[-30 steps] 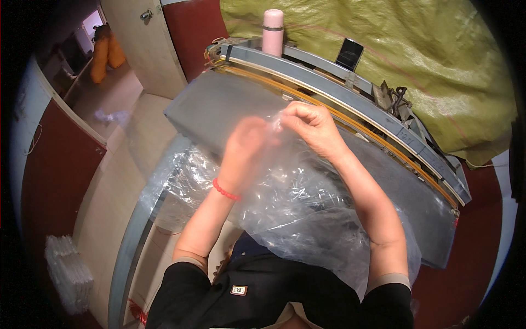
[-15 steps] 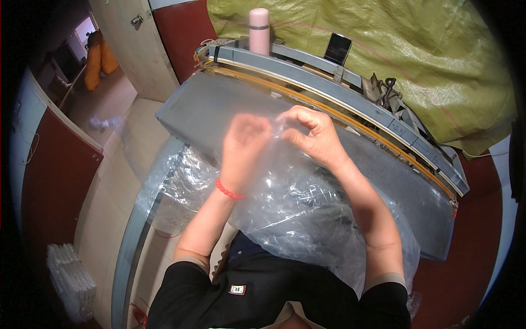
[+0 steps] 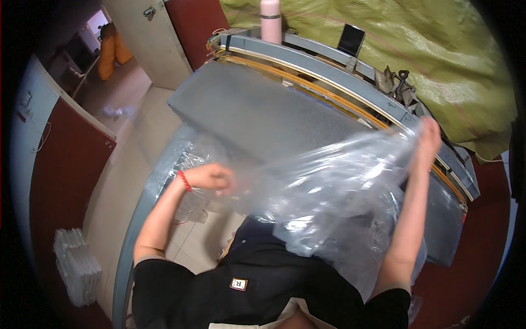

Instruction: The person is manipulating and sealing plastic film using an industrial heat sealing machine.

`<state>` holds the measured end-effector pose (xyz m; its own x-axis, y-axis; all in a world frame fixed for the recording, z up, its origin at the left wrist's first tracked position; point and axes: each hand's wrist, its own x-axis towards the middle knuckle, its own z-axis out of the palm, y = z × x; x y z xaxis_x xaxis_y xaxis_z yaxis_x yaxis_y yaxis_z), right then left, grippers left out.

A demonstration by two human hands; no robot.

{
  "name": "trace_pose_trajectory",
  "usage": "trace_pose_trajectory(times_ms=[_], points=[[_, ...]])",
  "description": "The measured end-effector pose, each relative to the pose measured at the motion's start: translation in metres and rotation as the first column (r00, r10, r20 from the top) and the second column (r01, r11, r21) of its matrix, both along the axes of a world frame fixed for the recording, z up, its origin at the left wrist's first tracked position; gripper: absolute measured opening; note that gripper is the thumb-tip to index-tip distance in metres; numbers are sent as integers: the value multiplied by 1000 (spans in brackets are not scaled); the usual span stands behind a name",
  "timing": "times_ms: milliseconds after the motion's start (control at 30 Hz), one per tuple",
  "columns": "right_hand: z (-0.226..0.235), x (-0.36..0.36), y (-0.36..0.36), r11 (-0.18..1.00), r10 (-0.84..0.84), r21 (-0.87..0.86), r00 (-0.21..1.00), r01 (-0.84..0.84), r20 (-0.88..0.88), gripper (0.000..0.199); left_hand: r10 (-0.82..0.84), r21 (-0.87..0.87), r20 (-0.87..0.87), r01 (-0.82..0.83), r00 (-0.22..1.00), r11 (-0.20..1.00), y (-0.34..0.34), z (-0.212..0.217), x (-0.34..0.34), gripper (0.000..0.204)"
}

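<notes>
A large sheet of clear plastic film (image 3: 339, 181) stretches in creases across the front of a grey padded bench top (image 3: 263, 109) and falls over my lap. Out to the right, my right hand (image 3: 429, 143) is closed on a gathered edge of it, with the film pulled taut toward the left. My left hand (image 3: 211, 178), with a red beaded bracelet (image 3: 183, 181) at the wrist, is at the film's left side. Its fingers are curled inward and slightly blurred, so what they grip, if anything, does not show.
Behind the bench top runs a curved metal rail (image 3: 323, 63). A pink bottle (image 3: 270, 23), a dark phone (image 3: 351, 40) and metal clamps (image 3: 402, 82) are along it, before a yellow-green tarp (image 3: 427, 49). Stacked clear packs (image 3: 76, 268) lie lower left, near a metal bar (image 3: 134, 230).
My hands have come apart. The right swung far to the right with the film edge, while the left dropped down and to the left. The film has spread out taut between them.
</notes>
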<state>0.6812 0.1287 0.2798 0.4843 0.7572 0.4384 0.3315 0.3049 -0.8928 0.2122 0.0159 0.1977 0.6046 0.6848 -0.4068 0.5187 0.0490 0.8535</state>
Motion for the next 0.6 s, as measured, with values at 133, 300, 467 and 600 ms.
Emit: trace_pose_trajectory(times_ms=[133,300,467,600], points=[[-59,171,-24,966,-254,3,946,258,199,32,380,63,-337,-382,861,922,12,29,-114,11],[-131,366,-68,887,-425,-34,844,460,326,31,823,970,211,-216,528,-110,73,115,-181,10],[-154,468,-156,824,-509,20,725,566,464,30,667,923,329,-378,668,-77,122,68,-40,21],[-143,466,-194,754,-497,-296,804,587,328,30,701,870,-296,-120,649,479,173,-34,-75,68]])
